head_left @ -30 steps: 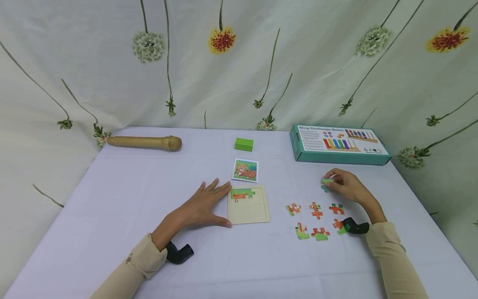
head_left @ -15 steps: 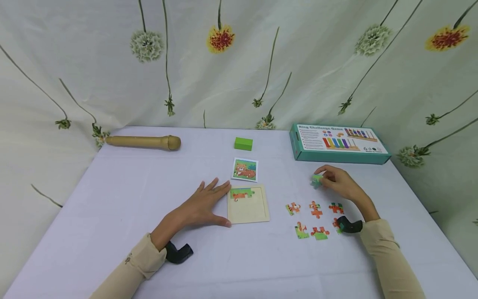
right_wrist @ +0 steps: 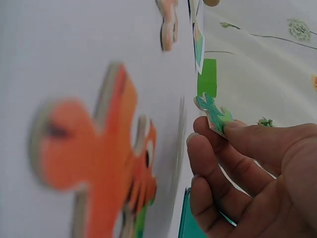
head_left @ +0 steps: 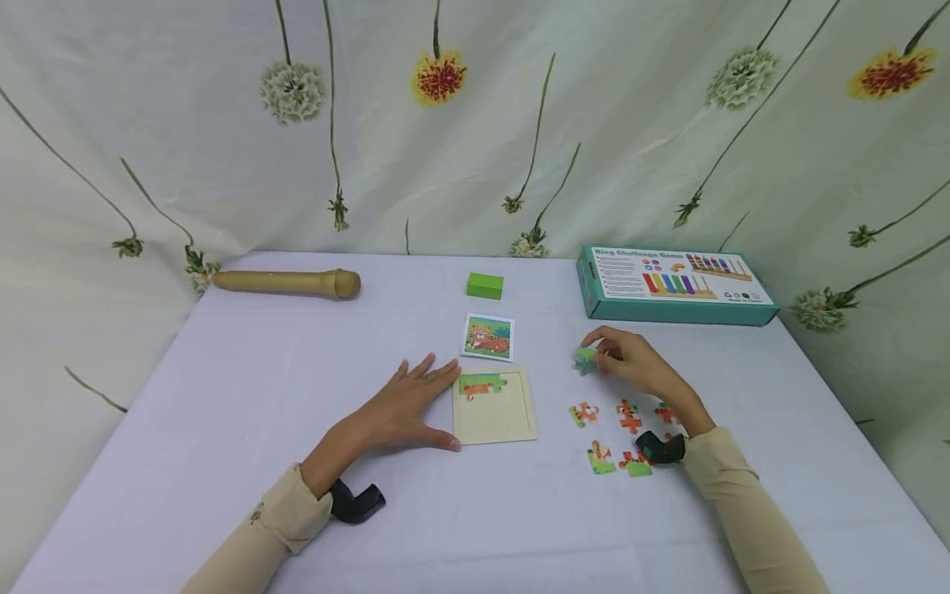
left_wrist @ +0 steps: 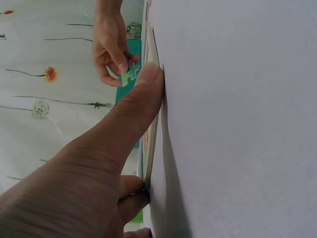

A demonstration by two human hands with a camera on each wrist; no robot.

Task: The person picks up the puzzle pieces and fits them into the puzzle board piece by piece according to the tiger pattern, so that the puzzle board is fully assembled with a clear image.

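Observation:
My right hand (head_left: 634,363) pinches a green and teal puzzle piece (right_wrist: 215,113) between thumb and fingers, held up above the table to the right of the picture card. My left hand (head_left: 401,412) lies spread at the left side of the square wooden puzzle tray (head_left: 493,425), its thumb (left_wrist: 147,74) and fingertips touching the edge. Joined green and orange pieces (head_left: 481,385) fill the tray's upper left corner. Several loose orange and green puzzle pieces (head_left: 629,417) lie on the table right of the tray, some partly hidden under the right wrist.
A tiger picture card (head_left: 488,337) lies just behind the tray, with a green block (head_left: 485,285) farther back. At the back left is a brown microphone-shaped stick (head_left: 285,283). A teal game box (head_left: 675,287) stands at the back right.
My right hand has moved left toward the tray with the puzzle piece, turning its green face into fuller view. My left hand has stayed at the tray's edge.

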